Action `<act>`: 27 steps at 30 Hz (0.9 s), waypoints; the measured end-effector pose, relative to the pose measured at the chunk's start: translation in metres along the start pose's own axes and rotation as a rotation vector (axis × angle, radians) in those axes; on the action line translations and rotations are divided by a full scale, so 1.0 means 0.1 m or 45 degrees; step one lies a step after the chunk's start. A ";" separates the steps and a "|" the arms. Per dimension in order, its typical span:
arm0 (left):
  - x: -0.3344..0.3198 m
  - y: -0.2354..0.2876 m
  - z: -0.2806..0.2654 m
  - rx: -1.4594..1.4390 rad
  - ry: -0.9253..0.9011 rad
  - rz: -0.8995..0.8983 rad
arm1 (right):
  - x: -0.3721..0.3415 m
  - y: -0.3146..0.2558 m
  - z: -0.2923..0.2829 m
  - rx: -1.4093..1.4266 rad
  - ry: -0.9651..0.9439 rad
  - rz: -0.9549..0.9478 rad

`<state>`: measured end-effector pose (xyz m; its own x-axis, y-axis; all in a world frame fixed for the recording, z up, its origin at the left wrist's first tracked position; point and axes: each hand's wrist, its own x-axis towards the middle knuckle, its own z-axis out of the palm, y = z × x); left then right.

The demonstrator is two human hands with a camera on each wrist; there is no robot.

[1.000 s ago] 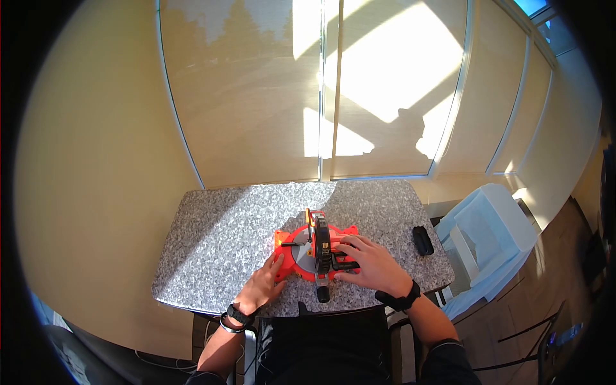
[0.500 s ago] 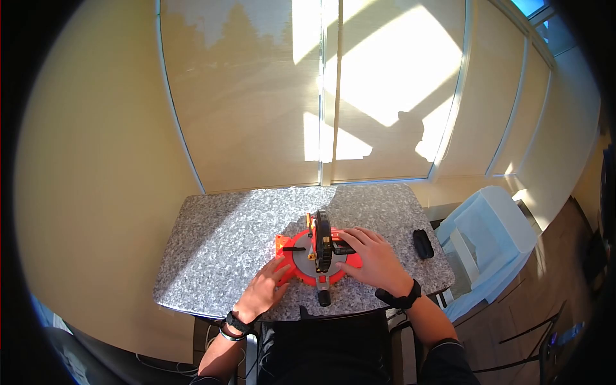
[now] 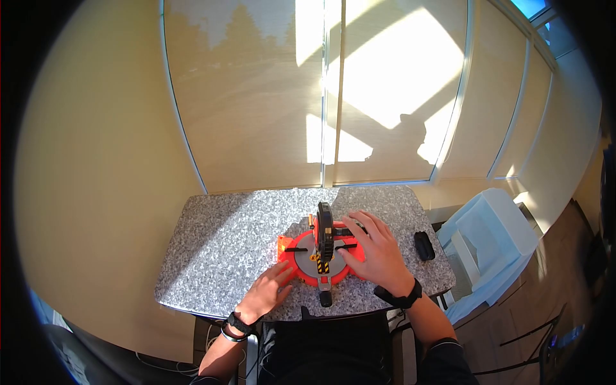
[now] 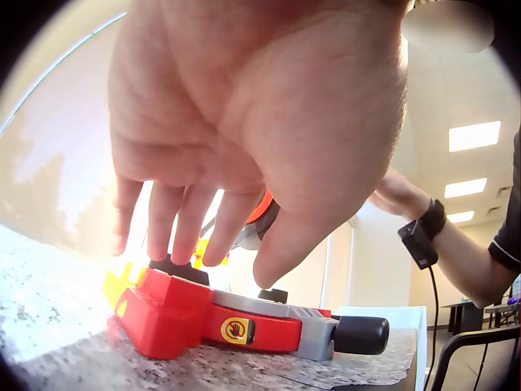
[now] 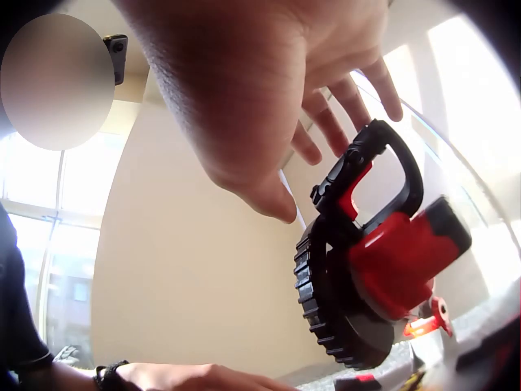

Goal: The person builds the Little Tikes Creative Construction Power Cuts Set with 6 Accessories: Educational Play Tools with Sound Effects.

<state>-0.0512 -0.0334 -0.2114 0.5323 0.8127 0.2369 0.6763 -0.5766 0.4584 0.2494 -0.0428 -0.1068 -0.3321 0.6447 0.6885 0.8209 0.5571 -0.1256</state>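
Observation:
A toy miter saw stands on the speckled table, with a red base (image 4: 167, 314), a grey round turntable (image 3: 301, 260) and a black front knob (image 4: 361, 335). Its saw head (image 3: 325, 231) is tilted up, showing the ribbed black blade guard (image 5: 308, 285) and black loop handle (image 5: 413, 179). My left hand (image 3: 264, 294) reaches to the base's left side, fingers extended over its edge. Beside the handle, my right hand (image 3: 380, 256) is spread with fingers fairly straight. In the right wrist view its fingertips are right at the handle's top, not wrapped round it.
A small black case (image 3: 423, 246) lies near the right edge of the granite-patterned table (image 3: 212, 256). Past that edge stands a chair with a light blue cover (image 3: 494, 250). Behind the table is a wall of pale window shades (image 3: 250, 128).
The saw head has swung up and back from its lowered position, uncovering more of the turntable. My right hand has risen with the handle and loosened. The left hand has stayed by the base.

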 end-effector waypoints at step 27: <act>0.01 -0.02 0.10 0.036 0.014 -0.009 | -0.35 -0.14 0.00 0.071 -0.180 -0.094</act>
<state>-0.0471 -0.0324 -0.2209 0.5219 0.8177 0.2428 0.6942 -0.5726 0.4361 0.2495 -0.0731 -0.1296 -0.4560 0.6661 0.5903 0.7662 0.6312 -0.1204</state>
